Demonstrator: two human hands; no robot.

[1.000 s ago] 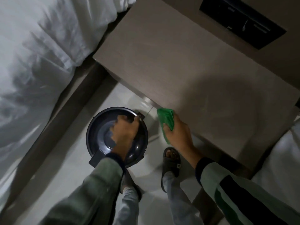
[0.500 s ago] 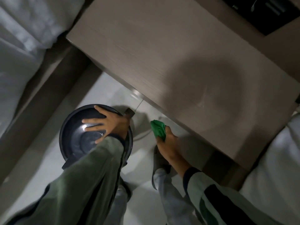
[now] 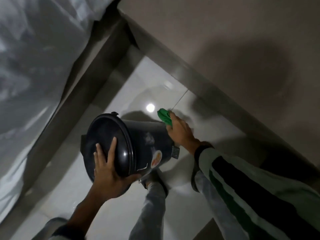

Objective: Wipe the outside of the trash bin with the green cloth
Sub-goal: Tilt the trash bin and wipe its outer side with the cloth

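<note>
half a second ago the trash bin point(image 3: 138, 146) stood upright on the floor, seen straight down onto its lid, with the left hand point(image 3: 110, 174) spread flat on top and the right hand point(image 3: 180, 134) hanging apart from it. now the bin is tipped over toward the left of the frame, so the lid point(image 3: 107, 141) faces left and its side wall faces up. the left hand has changed from a flat press to a cupped grip: fingers fanned over the lid, thumb hooked under the rim, taking the weight. the right hand has come across and rests against the wall near the bin's base, at the centre of the frame, closed around the bunched green cloth point(image 3: 164, 116), which pokes out past the fingers. i judge that the outside is now exposed and steadied, so wiping can begin; whether the cloth itself touches the wall yet i cannot tell.

the bin is a round, slightly tapering drum of dark, glossy plastic. the lid is a shallow dome with a raised rim that catches a highlight. pale smears show on the wall, along with a round orange and white sticker point(image 3: 156, 159) low on the side. a ribbed grey pedal point(image 3: 175, 152) sticks out near the base. the cloth looks soft and crumpled. the floor point(image 3: 199, 213) is pale, shiny tile reflecting a lamp. upper right is a matte brown cabinet point(image 3: 225, 40), upper left rumpled white bedding point(image 3: 31, 58).
</note>
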